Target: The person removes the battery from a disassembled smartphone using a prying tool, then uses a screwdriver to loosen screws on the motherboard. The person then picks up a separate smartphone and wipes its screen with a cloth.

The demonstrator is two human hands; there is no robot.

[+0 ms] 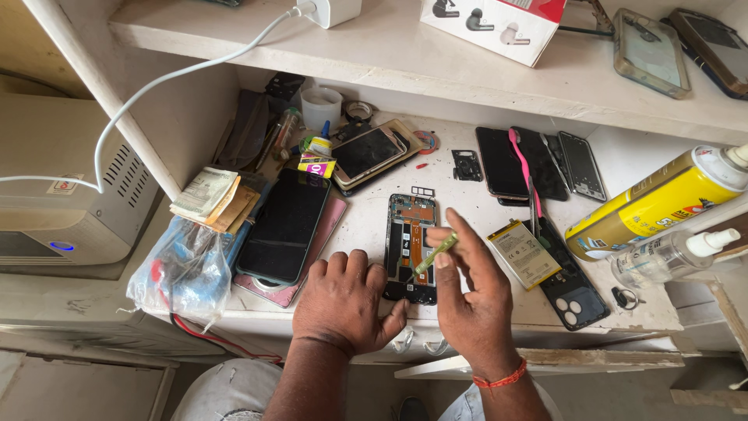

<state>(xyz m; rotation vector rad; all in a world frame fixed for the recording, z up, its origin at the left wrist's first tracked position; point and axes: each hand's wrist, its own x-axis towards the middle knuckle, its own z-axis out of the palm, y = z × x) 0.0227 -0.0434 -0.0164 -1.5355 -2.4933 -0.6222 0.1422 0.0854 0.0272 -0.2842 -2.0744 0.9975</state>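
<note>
I steadied the opened phone (411,245) with my left hand (343,300) resting on its edge, fingers loose, while my right hand (467,300) pinched a green screwdriver (433,255) over it.

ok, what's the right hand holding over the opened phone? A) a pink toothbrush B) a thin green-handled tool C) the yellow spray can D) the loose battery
B: the right hand pinches a thin green-handled tool with its tip over the opened phone, which the left hand steadies from the side; the battery and the yellow spray can lie untouched on the bench.
</note>
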